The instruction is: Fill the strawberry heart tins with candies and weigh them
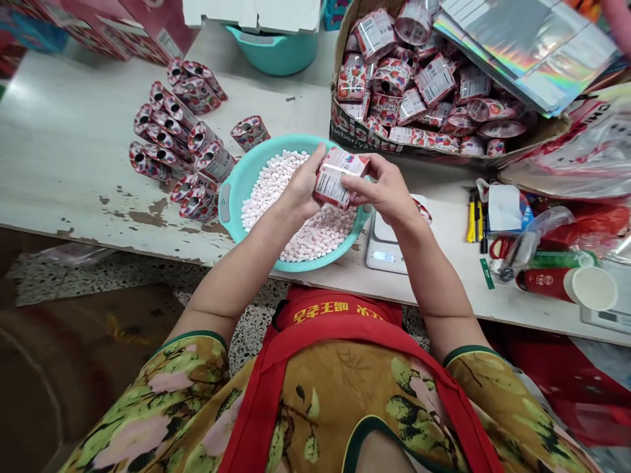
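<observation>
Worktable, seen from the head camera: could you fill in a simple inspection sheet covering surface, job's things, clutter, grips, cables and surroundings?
Surface: white table, paint worn off in patches.
Job's things: printed packet held over a turquoise basin of pale pink pieces; grouped packets at left; scale at right, partly hidden, display lit.
Clutter: yellow cutter, red cup and plastic bag, all at right.
Grips: left grip and right grip both on the printed packet.
Cables: nothing seen.
Surroundings: cardboard box heaped with more packets at the back; speckled floor below.
</observation>
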A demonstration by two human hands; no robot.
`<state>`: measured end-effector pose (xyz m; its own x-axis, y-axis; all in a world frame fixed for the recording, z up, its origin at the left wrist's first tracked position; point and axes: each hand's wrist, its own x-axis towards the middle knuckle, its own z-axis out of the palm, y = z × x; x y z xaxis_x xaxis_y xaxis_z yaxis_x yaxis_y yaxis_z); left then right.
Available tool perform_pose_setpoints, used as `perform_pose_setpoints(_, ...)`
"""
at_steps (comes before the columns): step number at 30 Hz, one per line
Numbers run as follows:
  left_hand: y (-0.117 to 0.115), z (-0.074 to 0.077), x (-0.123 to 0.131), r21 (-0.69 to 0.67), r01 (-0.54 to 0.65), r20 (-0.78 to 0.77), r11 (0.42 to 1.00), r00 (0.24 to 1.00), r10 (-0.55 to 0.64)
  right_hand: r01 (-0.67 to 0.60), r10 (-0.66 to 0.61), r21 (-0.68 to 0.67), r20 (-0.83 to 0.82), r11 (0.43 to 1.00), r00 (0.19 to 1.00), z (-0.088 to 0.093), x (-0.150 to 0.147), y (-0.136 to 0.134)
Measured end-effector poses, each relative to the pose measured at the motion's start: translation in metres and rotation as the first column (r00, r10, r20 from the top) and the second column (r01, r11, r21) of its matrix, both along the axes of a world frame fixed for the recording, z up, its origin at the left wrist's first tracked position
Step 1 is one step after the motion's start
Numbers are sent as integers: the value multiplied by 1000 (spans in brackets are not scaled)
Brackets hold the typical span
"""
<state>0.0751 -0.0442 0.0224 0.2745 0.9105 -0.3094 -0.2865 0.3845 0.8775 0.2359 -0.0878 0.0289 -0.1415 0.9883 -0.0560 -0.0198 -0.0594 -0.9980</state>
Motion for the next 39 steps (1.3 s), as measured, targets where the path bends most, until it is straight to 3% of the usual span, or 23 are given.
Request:
perform_pose_setpoints(4, -2, -10, -5, -50, 7, 9, 999, 1000, -6, 42, -46, -36, -146, 998, 988, -12, 7, -5)
perform_pose_setpoints(8, 1, -1, -15, -102, 1, -9, 995, 1000, -1, 121, -117, 0, -238, 993, 964, -17, 16, -22)
perform_pose_setpoints(11, 5, 7, -28, -108, -77, -28, 991, 997, 75, 252, -224, 63, -289, 966, 931, -17, 37, -42)
perform_pose_setpoints(14, 7, 5, -44, -149, -94, -96, 984, 992, 80, 419, -372, 110, -298, 901, 879, -18, 73, -69)
perform_pose_setpoints(18, 5, 4, -49, -164, 55, -180, 985, 980, -85, 628, -579, 146, -274, 764, 768, -27, 121, -107)
perform_pose_setpoints(21, 1, 15, -25, -21, 170, -287, 985, 943, -169, 739, -697, 137, -257, 659, 669, -43, 145, -131)
perform_pose_setpoints(23, -2, 24, 4, 71, 312, -372, 947, 889, -265, 782, -755, 103, -210, 615, 621, -56, 154, -144)
perform_pose_setpoints(26, -5, 33, 58, 166, 587, -531, 792, 730, -430, 804, -796, 28, -125, 593, 592, -70, 159, -158)
perform_pose_setpoints(28, -4, 33, 94, 198, 775, -702, 600, 539, -465, 809, -806, -14, -102, 587, 583, -76, 160, -165)
perform_pose_setpoints(30, -2, 31, 124, 175, 907, -869, 383, 325, -372, 820, -818, -41, -107, 571, 565, -80, 160, -170)
perform_pose_setpoints(32, -1, 27, 146, 108, 970, -963, 218, 157, -219, 833, -832, -55, -118, 550, 542, -82, 159, -173)
perform_pose_setpoints(35, -2, 18, 162, 16, 996, -998, 88, 20, -51, 843, -842, -73, -144, 533, 520, -85, 160, -176)
perform_pose_setpoints(39, -3, 9, 163, 45, 998, -999, 34, 45, -14, 835, -834, -88, -169, 544, 526, -88, 163, -179)
